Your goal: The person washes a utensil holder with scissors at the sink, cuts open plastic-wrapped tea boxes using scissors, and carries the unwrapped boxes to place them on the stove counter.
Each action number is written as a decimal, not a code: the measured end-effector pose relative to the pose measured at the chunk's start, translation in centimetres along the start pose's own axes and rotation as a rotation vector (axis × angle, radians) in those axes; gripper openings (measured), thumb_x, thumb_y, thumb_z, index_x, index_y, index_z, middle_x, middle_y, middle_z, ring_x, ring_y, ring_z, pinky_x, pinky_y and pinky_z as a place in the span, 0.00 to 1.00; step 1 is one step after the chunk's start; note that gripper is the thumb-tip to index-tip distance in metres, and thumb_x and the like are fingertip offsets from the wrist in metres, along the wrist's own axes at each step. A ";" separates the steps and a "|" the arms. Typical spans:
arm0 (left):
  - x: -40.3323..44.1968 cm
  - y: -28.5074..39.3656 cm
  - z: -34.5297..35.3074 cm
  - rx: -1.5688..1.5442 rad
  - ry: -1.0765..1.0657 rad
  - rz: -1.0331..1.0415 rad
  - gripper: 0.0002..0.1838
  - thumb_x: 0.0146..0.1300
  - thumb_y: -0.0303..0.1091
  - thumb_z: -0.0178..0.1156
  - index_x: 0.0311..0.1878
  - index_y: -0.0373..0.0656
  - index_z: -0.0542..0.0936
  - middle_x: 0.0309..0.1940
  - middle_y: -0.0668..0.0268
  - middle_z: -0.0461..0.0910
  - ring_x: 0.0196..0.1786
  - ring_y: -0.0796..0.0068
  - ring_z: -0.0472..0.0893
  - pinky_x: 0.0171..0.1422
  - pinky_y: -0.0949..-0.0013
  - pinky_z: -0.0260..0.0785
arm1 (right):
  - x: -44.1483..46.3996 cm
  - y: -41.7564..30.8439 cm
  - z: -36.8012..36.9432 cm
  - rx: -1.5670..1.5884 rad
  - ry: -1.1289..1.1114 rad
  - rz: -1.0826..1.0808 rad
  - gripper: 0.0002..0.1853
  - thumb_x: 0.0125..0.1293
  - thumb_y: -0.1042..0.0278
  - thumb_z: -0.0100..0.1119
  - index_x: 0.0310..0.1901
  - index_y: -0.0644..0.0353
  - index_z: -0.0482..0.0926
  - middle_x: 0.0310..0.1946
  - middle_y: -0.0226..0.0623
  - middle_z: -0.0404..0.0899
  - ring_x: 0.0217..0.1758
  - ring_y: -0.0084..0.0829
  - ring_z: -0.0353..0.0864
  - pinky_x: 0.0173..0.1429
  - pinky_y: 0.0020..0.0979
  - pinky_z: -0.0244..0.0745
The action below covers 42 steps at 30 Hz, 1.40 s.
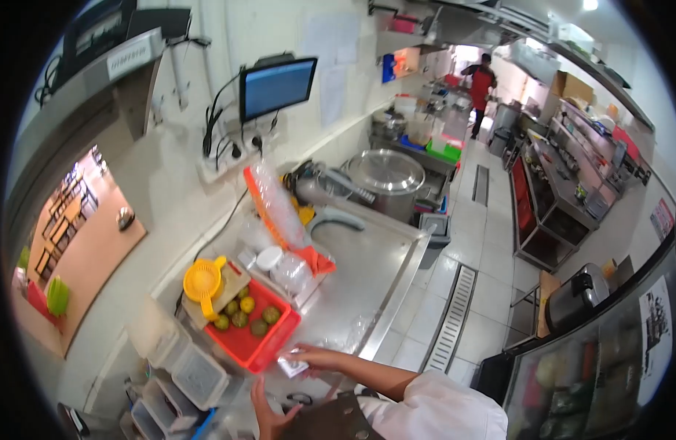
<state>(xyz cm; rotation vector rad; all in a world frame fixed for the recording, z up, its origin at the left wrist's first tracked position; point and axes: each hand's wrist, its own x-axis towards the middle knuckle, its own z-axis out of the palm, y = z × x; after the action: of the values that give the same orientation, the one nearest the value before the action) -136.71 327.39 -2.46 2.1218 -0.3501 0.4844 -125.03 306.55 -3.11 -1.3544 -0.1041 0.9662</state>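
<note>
My right hand (pixel 310 357) is closed around a small white object (pixel 292 365) at the near side of a red basket (pixel 297 320). Nearer to me, my left hand (pixel 270 411) has its fingers apart and holds nothing that I can see. Several green and yellow citrus fruits (pixel 240 318) lie in the basket. A yellow juicer (pixel 204 280) rests on a board at its far left corner. Just in front of my body, a small dark item (pixel 300 398) lies on the steel table (pixel 345 293).
Plastic containers (pixel 198 375) stand at the left. White-lidded jars (pixel 269 258), an orange-and-clear plastic bag (pixel 272 205) and a large lidded pot (pixel 385 176) stand further back. A monitor (pixel 278 88) hangs on the wall. A person in red (pixel 481 86) is far down the aisle.
</note>
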 end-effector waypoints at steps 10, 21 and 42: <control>-6.2 -3.3 -4.5 -0.470 0.363 -0.494 0.36 0.52 0.35 0.70 0.62 0.41 0.63 0.51 0.54 0.76 0.46 0.60 0.81 0.49 0.64 0.75 | 4.6 11.7 7.5 -0.916 0.120 -0.562 0.21 0.62 0.48 0.60 0.45 0.57 0.74 0.37 0.42 0.78 0.37 0.39 0.80 0.41 0.39 0.77; -7.7 -0.8 -7.2 -1.392 0.385 -0.546 0.37 0.60 0.46 0.61 0.70 0.42 0.60 0.63 0.55 0.68 0.61 0.55 0.72 0.64 0.48 0.66 | 4.8 17.4 8.8 -1.311 0.378 -0.310 0.18 0.46 0.75 0.62 0.42 0.68 0.76 0.44 0.50 0.74 0.46 0.46 0.79 0.48 0.41 0.79; -4.2 2.6 -15.1 -0.175 0.520 -0.228 0.31 0.41 0.24 0.75 0.51 0.40 0.73 0.44 0.63 0.79 0.47 0.77 0.80 0.51 0.71 0.74 | -9.0 2.5 12.1 -0.140 -0.478 -0.222 0.26 0.52 0.44 0.71 0.35 0.58 0.71 0.30 0.25 0.68 0.32 0.17 0.66 0.37 0.21 0.62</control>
<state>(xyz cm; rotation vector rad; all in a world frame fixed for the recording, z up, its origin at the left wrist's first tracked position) -144.65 338.78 5.20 1.7596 0.1406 0.8100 -138.98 309.97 2.13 -1.1841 -0.6814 1.0900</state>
